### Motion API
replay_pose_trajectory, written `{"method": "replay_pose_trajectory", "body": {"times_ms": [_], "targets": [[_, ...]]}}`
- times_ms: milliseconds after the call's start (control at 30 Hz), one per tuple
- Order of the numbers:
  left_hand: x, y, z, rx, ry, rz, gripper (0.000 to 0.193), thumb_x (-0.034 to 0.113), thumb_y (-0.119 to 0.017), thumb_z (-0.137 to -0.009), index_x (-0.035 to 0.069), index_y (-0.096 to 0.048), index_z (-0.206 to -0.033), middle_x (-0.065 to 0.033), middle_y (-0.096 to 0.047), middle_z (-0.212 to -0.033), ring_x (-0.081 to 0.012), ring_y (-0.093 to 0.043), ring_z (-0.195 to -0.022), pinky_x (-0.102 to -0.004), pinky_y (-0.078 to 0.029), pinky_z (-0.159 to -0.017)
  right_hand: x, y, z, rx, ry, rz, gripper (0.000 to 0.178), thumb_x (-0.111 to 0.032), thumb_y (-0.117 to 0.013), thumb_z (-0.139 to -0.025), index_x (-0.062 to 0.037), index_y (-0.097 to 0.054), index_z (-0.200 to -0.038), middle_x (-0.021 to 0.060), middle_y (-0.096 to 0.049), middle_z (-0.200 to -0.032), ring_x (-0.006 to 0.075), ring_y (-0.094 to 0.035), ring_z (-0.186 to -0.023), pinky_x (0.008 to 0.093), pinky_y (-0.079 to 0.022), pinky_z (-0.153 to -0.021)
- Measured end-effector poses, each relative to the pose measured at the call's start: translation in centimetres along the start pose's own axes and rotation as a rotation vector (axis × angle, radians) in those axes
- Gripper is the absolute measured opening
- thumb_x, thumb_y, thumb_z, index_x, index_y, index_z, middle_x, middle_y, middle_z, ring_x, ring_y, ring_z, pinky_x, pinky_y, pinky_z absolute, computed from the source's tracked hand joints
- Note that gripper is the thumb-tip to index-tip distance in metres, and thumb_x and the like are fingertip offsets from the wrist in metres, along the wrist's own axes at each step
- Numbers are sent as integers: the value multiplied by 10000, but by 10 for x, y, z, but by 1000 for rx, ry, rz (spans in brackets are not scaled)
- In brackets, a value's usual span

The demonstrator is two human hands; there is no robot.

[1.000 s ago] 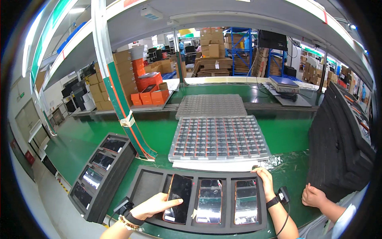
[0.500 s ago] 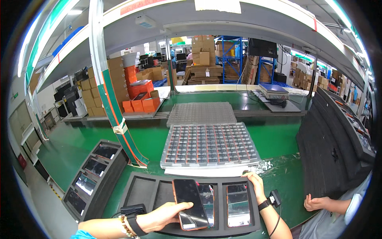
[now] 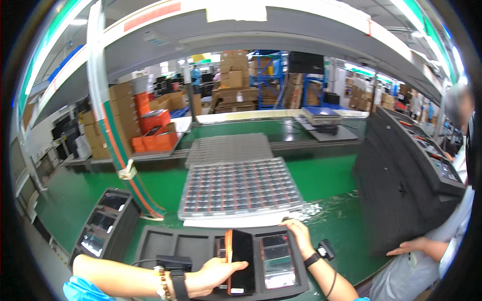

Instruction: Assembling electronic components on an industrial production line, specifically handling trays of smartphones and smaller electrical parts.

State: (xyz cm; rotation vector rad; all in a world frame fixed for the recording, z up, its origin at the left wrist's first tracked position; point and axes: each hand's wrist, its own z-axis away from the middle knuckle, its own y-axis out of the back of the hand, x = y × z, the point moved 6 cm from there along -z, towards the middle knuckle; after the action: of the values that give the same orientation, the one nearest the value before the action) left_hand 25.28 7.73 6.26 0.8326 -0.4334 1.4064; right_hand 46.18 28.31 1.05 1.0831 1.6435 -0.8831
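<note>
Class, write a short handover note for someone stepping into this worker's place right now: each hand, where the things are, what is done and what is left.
Left hand: holds a dark phone on edge above the black foam tray.
Right hand: rests on the tray's far edge, holding nothing.
Done: one phone lies in a right slot.
Left: two left slots are bare; the held phone is not set down.
Behind: clear tray of small parts.

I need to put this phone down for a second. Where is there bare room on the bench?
Two pockets at the left end of the black foam tray are bare, beside the phone in the left hand. Green bench lies bare between the clear parts tray and the dark foam stack. The tray's right pockets are filled.
</note>
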Motion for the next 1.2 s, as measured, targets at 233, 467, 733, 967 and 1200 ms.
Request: {"method": "replay_pose_trajectory", "body": {"times_ms": [233,467,733,967,1200], "targets": [[31,-6,53,-67,-39,298,210,239,-687,-902,35,-693,-954,-51,-698,-792,-164,-644,-632,-280,-507,-557,27,-11,-3,-27,-94,-163,220,-172,-542,-972,-25,-704,-995,37,-681,-997,126,-600,-973,272,-466,-890],[17,-19,25,-248,28,439,247,244,-668,-915,30,-673,-1037,-83,-710,-989,-226,-679,-876,-351,-562,-768,32,-9,-3,-44,-118,-289,195,-180,-541,-999,-57,-686,-1042,0,-645,-940,57,-578,-813,228,-479,-737],[41,-26,42,-414,-22,676,262,235,-651,-936,19,-641,-1084,-106,-715,-964,-227,-699,-866,-354,-579,-773,28,-2,-6,-39,-74,-107,212,-180,-547,-968,-25,-691,-986,38,-678,-1013,128,-608,-972,281,-470,-899],[40,-57,16,-346,17,568,332,280,-687,-937,0,-652,-1111,-76,-706,-1011,-152,-665,-887,-294,-542,-800,12,-7,-3,-26,-148,-309,200,-140,-539,-970,-16,-695,-978,25,-679,-933,100,-621,-872,250,-493,-809],[35,-68,9,-180,28,485,377,313,-701,-920,-11,-657,-1107,-76,-694,-1035,-160,-648,-939,-310,-519,-834,4,-7,2,1,-92,-252,204,-127,-514,-975,-22,-689,-968,30,-687,-954,108,-625,-872,258,-497,-816]]}}
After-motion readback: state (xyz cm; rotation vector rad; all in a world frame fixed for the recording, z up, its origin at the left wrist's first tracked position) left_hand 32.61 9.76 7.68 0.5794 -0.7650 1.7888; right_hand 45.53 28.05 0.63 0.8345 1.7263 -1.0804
